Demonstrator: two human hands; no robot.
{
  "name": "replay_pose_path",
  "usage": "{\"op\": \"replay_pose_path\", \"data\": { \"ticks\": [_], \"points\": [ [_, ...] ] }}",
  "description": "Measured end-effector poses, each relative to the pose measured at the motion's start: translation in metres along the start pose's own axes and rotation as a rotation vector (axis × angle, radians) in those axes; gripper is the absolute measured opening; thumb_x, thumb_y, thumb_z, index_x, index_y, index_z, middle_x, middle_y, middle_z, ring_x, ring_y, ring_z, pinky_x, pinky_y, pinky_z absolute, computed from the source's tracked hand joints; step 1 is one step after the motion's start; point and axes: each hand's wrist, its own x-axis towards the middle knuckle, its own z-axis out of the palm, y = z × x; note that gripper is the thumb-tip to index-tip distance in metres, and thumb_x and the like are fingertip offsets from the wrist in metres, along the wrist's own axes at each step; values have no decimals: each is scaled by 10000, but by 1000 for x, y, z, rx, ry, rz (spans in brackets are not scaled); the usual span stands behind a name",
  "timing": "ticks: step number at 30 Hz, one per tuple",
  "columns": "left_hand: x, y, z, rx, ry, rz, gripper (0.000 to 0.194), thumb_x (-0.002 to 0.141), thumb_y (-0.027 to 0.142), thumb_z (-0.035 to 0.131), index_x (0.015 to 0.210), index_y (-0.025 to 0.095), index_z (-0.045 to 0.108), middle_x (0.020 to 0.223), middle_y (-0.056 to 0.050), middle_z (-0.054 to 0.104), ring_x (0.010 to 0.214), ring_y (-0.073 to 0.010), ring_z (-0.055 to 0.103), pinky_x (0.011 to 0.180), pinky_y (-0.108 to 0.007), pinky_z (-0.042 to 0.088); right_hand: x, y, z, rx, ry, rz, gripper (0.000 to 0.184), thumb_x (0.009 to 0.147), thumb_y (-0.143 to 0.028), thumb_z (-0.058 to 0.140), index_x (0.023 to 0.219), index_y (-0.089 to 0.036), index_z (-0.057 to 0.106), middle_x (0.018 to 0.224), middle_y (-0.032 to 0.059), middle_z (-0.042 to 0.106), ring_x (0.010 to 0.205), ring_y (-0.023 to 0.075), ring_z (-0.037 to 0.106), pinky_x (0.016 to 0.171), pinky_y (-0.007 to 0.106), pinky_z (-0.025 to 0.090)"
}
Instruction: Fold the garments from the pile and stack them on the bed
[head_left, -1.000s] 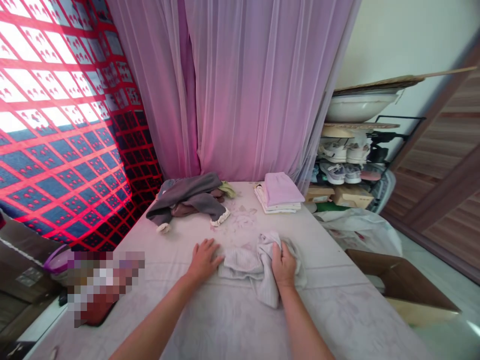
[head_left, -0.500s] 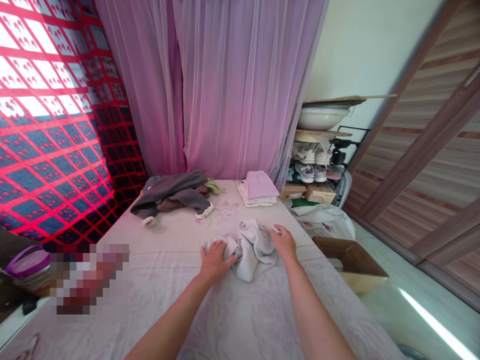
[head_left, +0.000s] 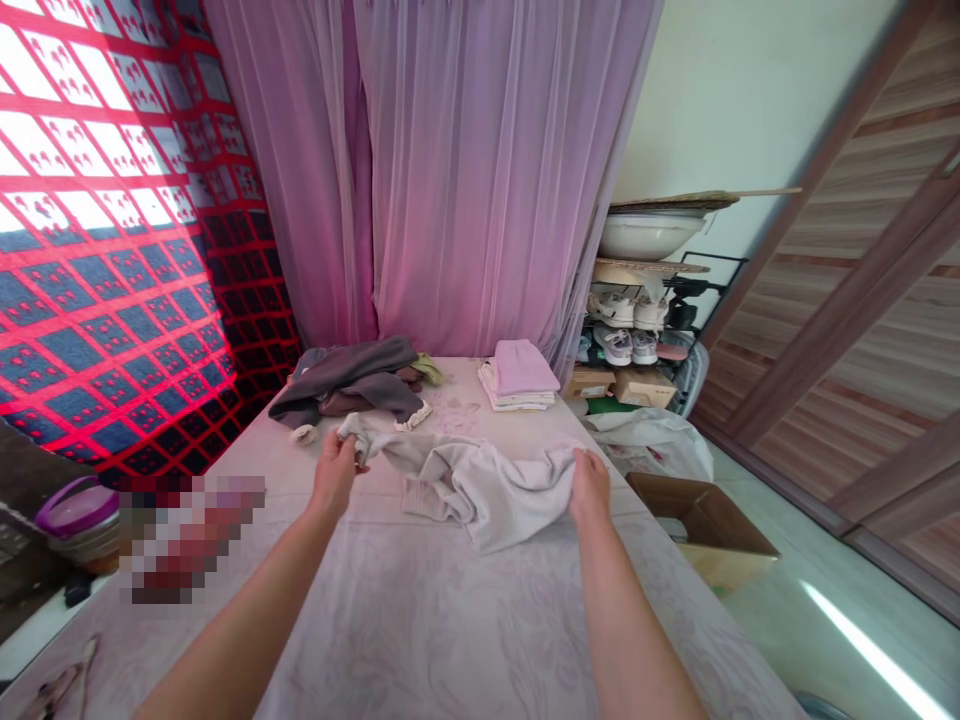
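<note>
A light grey garment [head_left: 502,490] is stretched sideways over the bed, rumpled and sagging in the middle; its exact kind is unclear. My left hand [head_left: 337,470] is closed on its left end, near the dark clothes. At the right end, my right hand [head_left: 591,482] grips the cloth with the fingers wrapped round its edge. The lower middle of the garment, with a ribbed-looking part, appears to rest on the patterned bed sheet [head_left: 450,640].
Dark clothes [head_left: 352,380] lie heaped at the far left of the bed. A folded stack with a lilac cloth [head_left: 525,368] sits at the far right. Beside the bed are a cardboard box [head_left: 705,520], a plastic bag [head_left: 660,440] and a shoe rack [head_left: 637,330]. Pink curtains [head_left: 480,180] hang behind.
The bunched garment has been pulled out wide. My left hand has moved left and away with one end, and both hands have closed on the cloth.
</note>
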Motion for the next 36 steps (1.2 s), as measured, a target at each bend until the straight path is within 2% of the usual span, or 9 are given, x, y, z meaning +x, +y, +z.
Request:
{"op": "replay_pose_path", "data": {
  "ticks": [7, 11, 15, 18, 22, 26, 29, 33, 36],
  "points": [
    [36, -18, -44, 212, 226, -92, 317, 790, 251, 462, 1095, 199, 531, 968, -55, 616, 919, -196, 629, 750, -375, 555, -14, 20, -22, -55, 279, 159, 580, 718, -392, 427, 1167, -37, 523, 971, 166, 636, 850, 269, 577, 711, 368, 457],
    [22, -47, -48, 537, 185, 25, 455, 824, 298, 471, 1250, 141, 500, 1333, -188, 499, 1301, -299, 410, 1031, -498, 370, -9, 6, -24, -190, 259, 38, 623, 713, -357, 467, 1254, -50, 485, 1236, 225, 537, 1132, 324, 495, 921, 430, 397],
    [5, -53, -31, 1006, -7, 292, 581, 839, 418, 492, 1361, 168, 440, 1520, -173, 291, 1414, -326, 206, 1105, -586, 163, 7, -28, -11, -509, -122, 58, 691, 734, -419, 531, 1328, -75, 455, 1335, 224, 491, 1234, 331, 443, 978, 414, 368],
    [0, -51, -20, 1223, -265, 394, 586, 776, 379, 594, 1337, 249, 486, 1501, -116, 358, 1410, -332, 219, 1105, -616, 60, 12, -45, -10, -627, -431, 156, 488, 725, -338, 551, 1164, -135, 619, 1175, 148, 636, 1075, 281, 573, 906, 348, 420],
    [7, -47, -21, 1220, -453, 368, 295, 871, 290, 435, 1076, 276, 647, 1231, -65, 641, 1167, -272, 550, 1082, -578, 189, 4, -49, -38, -529, -787, 101, 218, 689, -291, 573, 815, -189, 719, 863, 27, 727, 862, 196, 633, 752, 242, 457],
    [21, -40, -37, 1163, -430, 349, 318, 872, 238, 365, 1028, 240, 642, 1127, -55, 692, 1055, -223, 610, 989, -404, 360, 1, -50, -77, -537, -1234, 231, 311, 702, -449, 611, 651, -157, 700, 645, 44, 690, 648, 178, 614, 634, 253, 462],
    [25, -32, -50, 1211, -562, 379, 257, 806, 235, 408, 832, 237, 664, 1126, -33, 687, 1061, -224, 597, 912, -350, 394, 11, -57, -80, -709, -1034, 210, 405, 818, -470, 497, 674, -150, 700, 714, 83, 706, 654, 175, 623, 647, 256, 454],
    [23, -20, -59, 1368, -733, 369, 245, 768, 291, 436, 657, 223, 643, 901, -43, 711, 876, -235, 633, 817, -361, 410, 18, -66, -42, -936, -596, -50, 359, 888, -378, 408, 990, -197, 701, 1059, 89, 699, 931, 198, 634, 739, 254, 430],
    [24, -11, -60, 1442, -764, 252, 368, 828, 421, 384, 701, 222, 666, 819, -72, 706, 808, -255, 644, 727, -349, 434, 3, -66, -12, -930, -786, -71, 348, 835, -420, 506, 1065, -226, 682, 1091, 70, 691, 951, 191, 632, 751, 250, 426]
  ]
}}
